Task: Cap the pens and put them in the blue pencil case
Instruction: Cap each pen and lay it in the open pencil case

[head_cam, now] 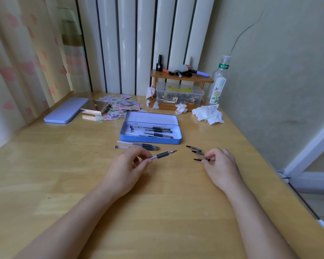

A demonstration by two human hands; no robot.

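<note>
An open blue pencil case [150, 140] sits at the table's middle with several capped pens [153, 132] inside. Just in front of it lie two uncapped pens [138, 145] side by side. My left hand [128, 166] holds an uncapped pen [164, 154] by its barrel, tip pointing right. My right hand [220, 163] pinches a black cap [201, 160] lying on the table. Two more caps [195, 148] lie just beyond it, apart from the case.
The case's lid [65, 113] lies at the back left beside a metallic box [95, 108] and pink stickers [120, 106]. Crumpled tissues [208, 114], a wooden shelf [181, 78] over a plastic box [180, 95], and a bottle [219, 81] stand at the back right.
</note>
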